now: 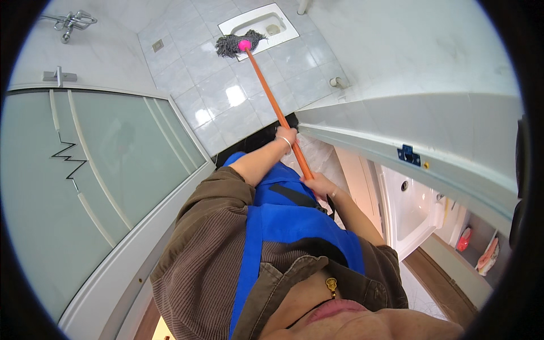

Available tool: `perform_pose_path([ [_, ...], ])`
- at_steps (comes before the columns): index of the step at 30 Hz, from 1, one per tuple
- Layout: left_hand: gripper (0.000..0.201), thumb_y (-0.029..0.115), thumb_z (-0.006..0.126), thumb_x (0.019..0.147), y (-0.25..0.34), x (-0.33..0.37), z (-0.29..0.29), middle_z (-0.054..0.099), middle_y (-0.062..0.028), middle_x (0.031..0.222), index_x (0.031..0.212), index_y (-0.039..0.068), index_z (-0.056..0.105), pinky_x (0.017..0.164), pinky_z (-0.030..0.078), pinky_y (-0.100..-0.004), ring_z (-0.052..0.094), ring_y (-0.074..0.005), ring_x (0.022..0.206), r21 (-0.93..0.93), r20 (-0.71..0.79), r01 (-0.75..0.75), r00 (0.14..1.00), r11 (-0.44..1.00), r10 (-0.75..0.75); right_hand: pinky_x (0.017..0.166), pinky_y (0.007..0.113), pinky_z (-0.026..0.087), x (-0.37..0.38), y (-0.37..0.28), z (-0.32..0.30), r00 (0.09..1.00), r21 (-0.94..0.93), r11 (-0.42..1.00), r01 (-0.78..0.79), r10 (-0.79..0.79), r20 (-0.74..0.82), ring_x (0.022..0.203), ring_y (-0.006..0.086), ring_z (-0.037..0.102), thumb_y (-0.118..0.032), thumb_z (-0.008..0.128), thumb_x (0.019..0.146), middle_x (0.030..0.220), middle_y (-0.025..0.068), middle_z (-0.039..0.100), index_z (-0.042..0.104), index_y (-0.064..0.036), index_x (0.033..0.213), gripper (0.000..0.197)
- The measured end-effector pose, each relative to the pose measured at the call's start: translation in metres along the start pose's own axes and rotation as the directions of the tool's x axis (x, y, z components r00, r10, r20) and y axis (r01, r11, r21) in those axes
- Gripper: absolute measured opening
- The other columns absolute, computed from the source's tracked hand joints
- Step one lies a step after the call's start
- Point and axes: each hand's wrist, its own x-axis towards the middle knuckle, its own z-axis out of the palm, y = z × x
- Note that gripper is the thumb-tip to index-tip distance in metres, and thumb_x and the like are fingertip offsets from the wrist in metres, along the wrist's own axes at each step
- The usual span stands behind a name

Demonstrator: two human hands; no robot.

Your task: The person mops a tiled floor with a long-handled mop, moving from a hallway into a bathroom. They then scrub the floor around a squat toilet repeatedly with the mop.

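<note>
A mop with a long orange handle (pixel 268 88) stretches away from me. Its grey string head (pixel 229 46) and round pink socket (pixel 245 45) rest over the near left edge of a white squat toilet (pixel 289 33) set in the floor. My left hand (pixel 287 136), with a pale bracelet at the wrist, is closed around the handle farther up toward the mop head. Lower on the same handle, nearer my body, my right hand (pixel 321 186) grips the end part; a dark band circles that wrist.
Grey-white glossy tiles (pixel 226 99) cover the floor beyond a black threshold (pixel 241 146). A frosted glass door (pixel 130 153) stands on the left, below a wall tap (pixel 71 22). On the right are a white door frame (pixel 385 144), a washbasin (pixel 409 207) and a floor drain (pixel 157 45) lies far left.
</note>
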Motion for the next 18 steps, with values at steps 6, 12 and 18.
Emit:
perform_pose_path([
  [6, 0.013, 0.003, 0.055, 0.078, 0.067, 0.009, 0.019, 0.058, -0.0153, 0.067, 0.08, -0.009, 0.051, 0.041, 0.052, -0.0369, 0.064, -0.0273, 0.053, -0.199, 0.276, 0.179, 0.954, 0.963, -0.121, 0.029, 0.024, 0.034, -0.015, -0.051, -0.041, 0.984, 0.13, 0.988, -0.084, 0.103, -0.148, 0.035, 0.0114, 0.045, -0.009, 0.057, 0.076, 0.055, 0.0003, 0.048, 0.054, -0.0034, 0.091, 0.016],
  [12, 0.01, 0.005, 0.054, 0.078, 0.166, 0.131, -0.04, 0.057, -0.0131, 0.064, 0.077, -0.006, 0.052, 0.042, 0.054, -0.0363, 0.064, -0.025, 0.053, -0.134, 0.377, 0.161, 0.921, 0.978, -0.1, 0.033, 0.024, 0.033, 0.059, -0.192, -0.03, 0.981, 0.219, 0.975, 0.04, 0.004, -0.195, 0.036, 0.0117, 0.042, -0.012, 0.059, 0.076, 0.054, 0.0006, 0.048, 0.054, -0.0026, 0.085, 0.014],
  [18, 0.008, 0.007, 0.054, 0.077, 0.352, 0.278, -0.168, 0.056, -0.0113, 0.061, 0.072, 0.001, 0.051, 0.045, 0.053, -0.0376, 0.061, -0.0233, 0.053, -0.25, 0.424, 0.108, 0.905, 0.962, 0.008, 0.034, 0.024, 0.03, 0.157, -0.452, 0.023, 0.948, 0.277, 0.951, 0.139, -0.047, -0.314, 0.039, 0.0087, 0.04, -0.013, 0.058, 0.078, 0.052, -0.0005, 0.044, 0.051, -0.0057, 0.075, 0.01],
])
